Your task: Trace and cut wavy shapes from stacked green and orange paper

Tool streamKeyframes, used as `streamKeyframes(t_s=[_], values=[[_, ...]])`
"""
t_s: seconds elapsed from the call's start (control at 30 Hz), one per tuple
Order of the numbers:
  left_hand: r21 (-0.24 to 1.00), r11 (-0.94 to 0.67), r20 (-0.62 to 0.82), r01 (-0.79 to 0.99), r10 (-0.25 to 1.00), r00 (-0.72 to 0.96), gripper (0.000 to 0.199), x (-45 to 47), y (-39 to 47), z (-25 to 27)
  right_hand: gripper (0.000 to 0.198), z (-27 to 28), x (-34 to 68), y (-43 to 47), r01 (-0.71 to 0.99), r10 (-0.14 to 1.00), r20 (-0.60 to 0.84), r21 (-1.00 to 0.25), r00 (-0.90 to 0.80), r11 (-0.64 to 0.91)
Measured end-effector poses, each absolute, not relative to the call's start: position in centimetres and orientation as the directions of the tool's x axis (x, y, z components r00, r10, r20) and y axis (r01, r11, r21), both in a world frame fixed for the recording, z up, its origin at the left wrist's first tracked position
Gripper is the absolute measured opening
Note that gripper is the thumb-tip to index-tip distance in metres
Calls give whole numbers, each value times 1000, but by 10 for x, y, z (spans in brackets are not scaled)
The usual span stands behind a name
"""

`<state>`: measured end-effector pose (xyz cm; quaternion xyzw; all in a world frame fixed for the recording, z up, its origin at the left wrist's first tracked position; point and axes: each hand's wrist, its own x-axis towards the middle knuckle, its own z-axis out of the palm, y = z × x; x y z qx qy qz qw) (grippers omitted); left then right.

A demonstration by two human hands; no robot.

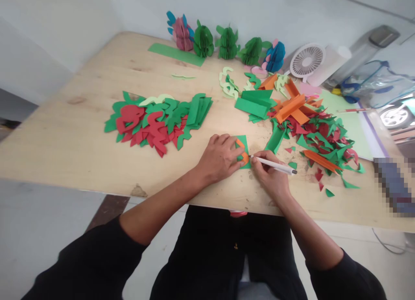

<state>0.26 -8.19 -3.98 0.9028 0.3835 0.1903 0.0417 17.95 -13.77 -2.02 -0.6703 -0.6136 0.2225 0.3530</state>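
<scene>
My left hand [221, 158] lies spread on the table, its fingertips pressing a small curved orange paper cutout [245, 158] onto a green paper piece [244, 142]. Part of both papers is hidden beneath the fingers. In my right hand [271, 175] a white pen [274, 164] is pinched, with its tip touching or just beside the cutout's right edge. Left of my hands is a pile of red cutouts [158, 131] and green cutouts [177, 116].
Orange folded strips [290, 109], green folded paper [254, 102] and red and green scraps [324, 133] cover the right side. Paper honeycomb figures [228, 45] line the wall. A small fan [307, 61], a tumbler [359, 53] and a plastic pouch [382, 86] stand at the back right.
</scene>
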Motion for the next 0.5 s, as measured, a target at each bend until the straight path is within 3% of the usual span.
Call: streamKeyframes(t_s=[0.5], values=[[209,-634,311,745,765,564,22,17,-89,-42,19,-23,181,-140,693,979,164,-720,122,34]])
